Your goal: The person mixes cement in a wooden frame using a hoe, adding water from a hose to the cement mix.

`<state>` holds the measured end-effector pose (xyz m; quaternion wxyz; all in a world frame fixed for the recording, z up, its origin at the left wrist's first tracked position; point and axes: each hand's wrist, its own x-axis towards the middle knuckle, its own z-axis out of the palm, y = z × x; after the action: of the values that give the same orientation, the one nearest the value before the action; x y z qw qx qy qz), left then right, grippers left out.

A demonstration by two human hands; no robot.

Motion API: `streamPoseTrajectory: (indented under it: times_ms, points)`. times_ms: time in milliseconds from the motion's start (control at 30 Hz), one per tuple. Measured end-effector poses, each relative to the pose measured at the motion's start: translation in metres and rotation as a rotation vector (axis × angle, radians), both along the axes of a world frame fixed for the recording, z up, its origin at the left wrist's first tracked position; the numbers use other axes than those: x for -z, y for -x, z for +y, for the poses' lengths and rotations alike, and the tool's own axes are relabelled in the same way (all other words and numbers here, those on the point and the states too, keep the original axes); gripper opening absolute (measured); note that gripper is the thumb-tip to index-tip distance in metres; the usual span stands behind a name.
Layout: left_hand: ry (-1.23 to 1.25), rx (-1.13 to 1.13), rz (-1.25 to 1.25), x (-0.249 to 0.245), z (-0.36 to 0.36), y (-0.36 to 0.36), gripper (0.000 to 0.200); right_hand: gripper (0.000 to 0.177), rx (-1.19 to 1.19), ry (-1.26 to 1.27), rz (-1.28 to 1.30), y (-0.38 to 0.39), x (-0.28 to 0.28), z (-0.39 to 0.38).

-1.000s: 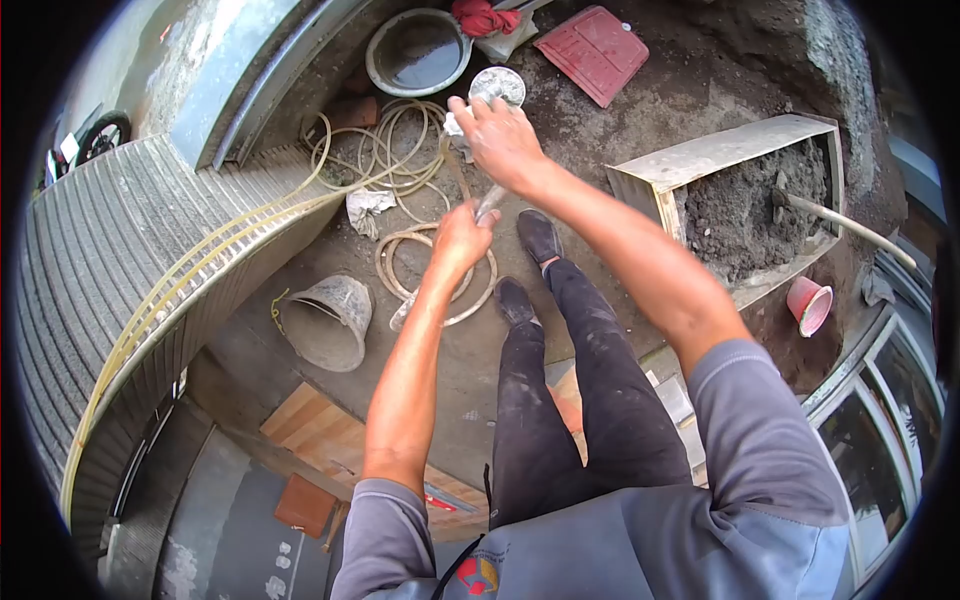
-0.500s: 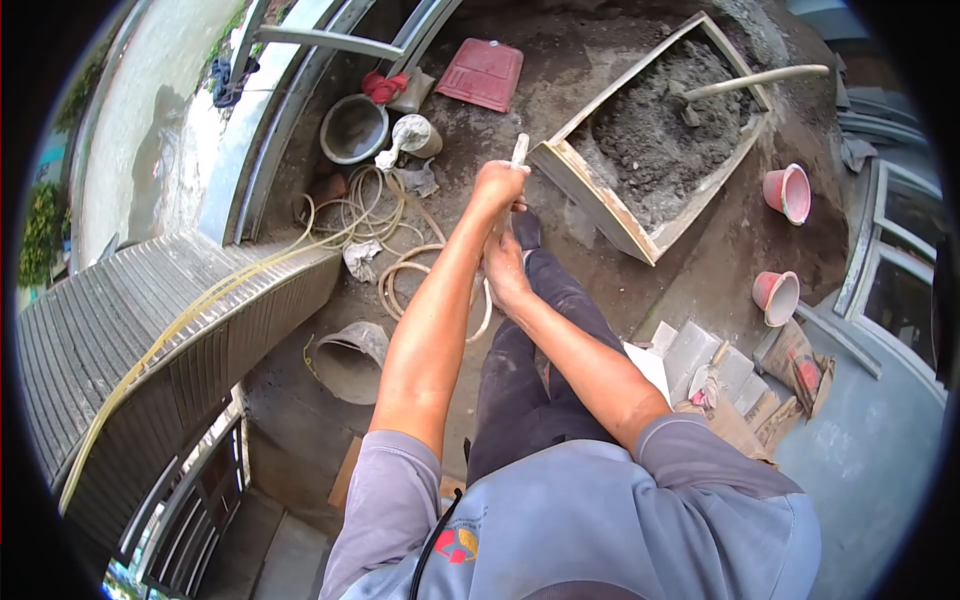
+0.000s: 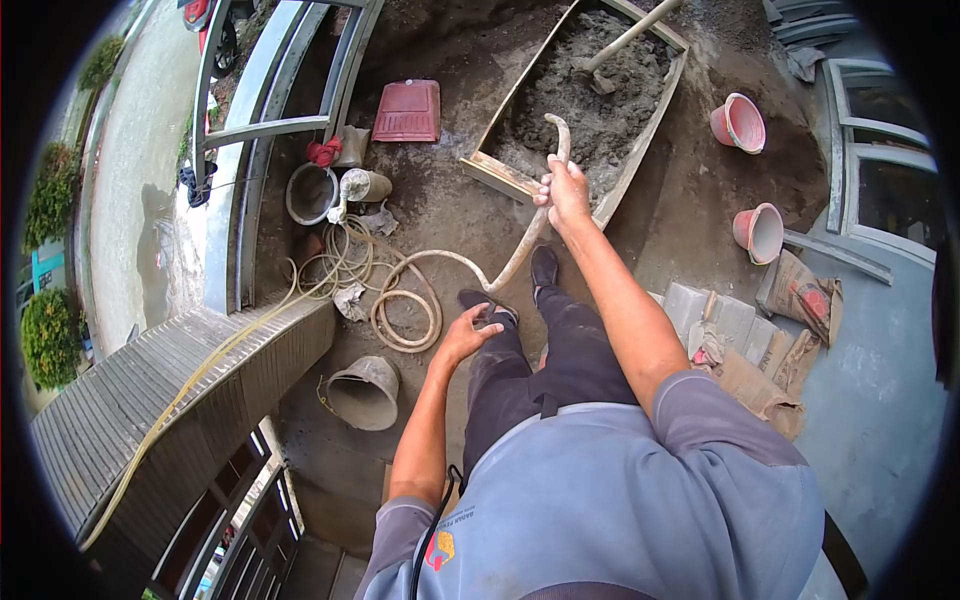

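Note:
My right hand point(image 3: 567, 192) is wrapped around a beige hose point(image 3: 524, 243) close to its end, and the hose tip curves up past my fist over the near end of a wooden mixing box point(image 3: 499, 178). From my fist the hose hangs down, bends near my left shoe and runs left into loose coils. My left hand point(image 3: 468, 334) holds nothing; its thumb and fingers are apart, just above my left leg and below the hose bend. Wet grey mortar point(image 3: 560, 105) fills much of the box, and a long-handled tool point(image 3: 628, 38) rests in it, its head partly buried.
A bucket point(image 3: 364, 391) lies tipped at the left, below the hose coils. Farther back are a basin point(image 3: 312, 194), a white-topped container point(image 3: 366, 186) and a red plastic panel point(image 3: 407, 111). Two pink buckets point(image 3: 738, 124), paper sacks point(image 3: 806, 297) and tiles point(image 3: 686, 308) are at the right.
My hands have come apart: the left let go and moved back toward my body, while the right carried the hose end forward and right to the box. The view has shifted.

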<state>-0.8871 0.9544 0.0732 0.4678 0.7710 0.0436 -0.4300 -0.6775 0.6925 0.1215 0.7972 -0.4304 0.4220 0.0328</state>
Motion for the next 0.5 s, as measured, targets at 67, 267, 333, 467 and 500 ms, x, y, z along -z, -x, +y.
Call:
streamPoseTrajectory:
  times_ms: [67, 267, 333, 467, 500]
  points:
    - [-0.035, -0.150, -0.005, 0.016, -0.001, 0.007, 0.070, 0.016, -0.015, 0.087, -0.025, -0.002, -0.001, -0.037]
    - [-0.261, -0.430, -0.110, 0.001, 0.088, 0.057, 0.052, 0.014, -0.026, 0.193, -0.005, -0.005, -0.019, -0.134]
    - [-0.324, -0.541, -0.024, -0.006, 0.124, 0.086, 0.047, 0.015, -0.007, 0.182, -0.020, -0.011, -0.025, -0.163]
    - [-0.379, -0.836, 0.270, -0.043, 0.149, 0.137, 0.038, 0.017, 0.013, 0.203, -0.058, -0.023, -0.044, -0.205]
    - [-0.409, -0.878, 0.319, -0.049, 0.148, 0.148, 0.039, 0.017, 0.022, 0.206, -0.061, -0.025, -0.047, -0.211]
